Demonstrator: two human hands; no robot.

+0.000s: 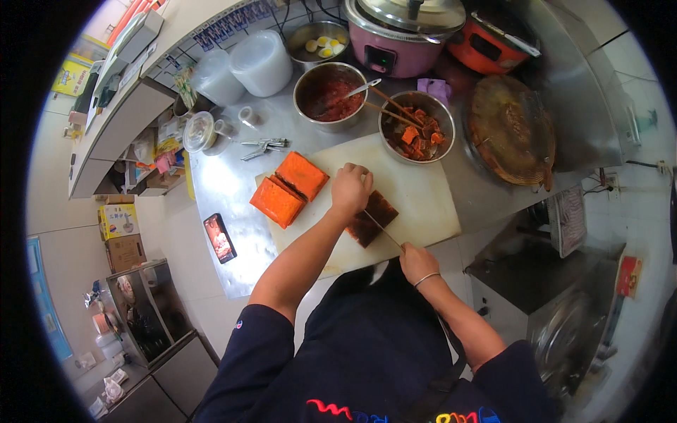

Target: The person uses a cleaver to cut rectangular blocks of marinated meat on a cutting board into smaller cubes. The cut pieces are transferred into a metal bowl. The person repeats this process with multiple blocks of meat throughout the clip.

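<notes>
On a white cutting board (423, 201) lies a dark brown slab of food (382, 211). My right hand (418, 264) grips the handle of a knife (385, 229), whose blade lies across that slab. At the slab's upper left edge is my left hand (351, 186), fingers bent down; whether they press on it is hard to tell. Left of my hands, orange-red food blocks (301, 175) sit side by side at the board's left part. A steel bowl (389, 135) at the board's top edge holds reddish cut pieces and a pair of wooden chopsticks (394, 112).
Behind the board stand a steel bowl of red sauce (333, 98), a pot with halved eggs (323, 46), a purple cooker (394, 45) and plastic containers (260, 62). Metal tongs (264, 147) and a phone (220, 238) lie left. A round wooden block (510, 129) stands right.
</notes>
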